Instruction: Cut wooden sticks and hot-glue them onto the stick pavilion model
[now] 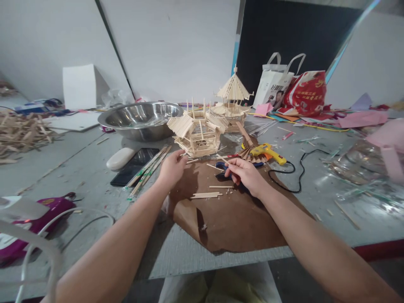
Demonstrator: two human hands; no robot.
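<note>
A small pavilion model (202,136) of thin wooden sticks, without a peaked top, stands at the back edge of a brown paper sheet (240,223). My left hand (173,168) is at its lower left edge, fingers pinched together. Whether they grip the model's base or a loose stick is hidden. A thin wooden stick (222,159) is pinched in my right hand (243,173), in front of the model's right side. Close by that hand lies a blue-handled cutting tool (221,166), partly covered. Several loose sticks (206,195) rest on the paper between my forearms.
Behind stands a finished-looking pavilion (234,94). A yellow glue gun (268,152) with a black cord lies right. To the left are a steel bowl (142,122), a phone (126,174), a white mouse-shaped object (120,158) and bagged sticks (148,171). Plastic wrapping (360,164) sits far right.
</note>
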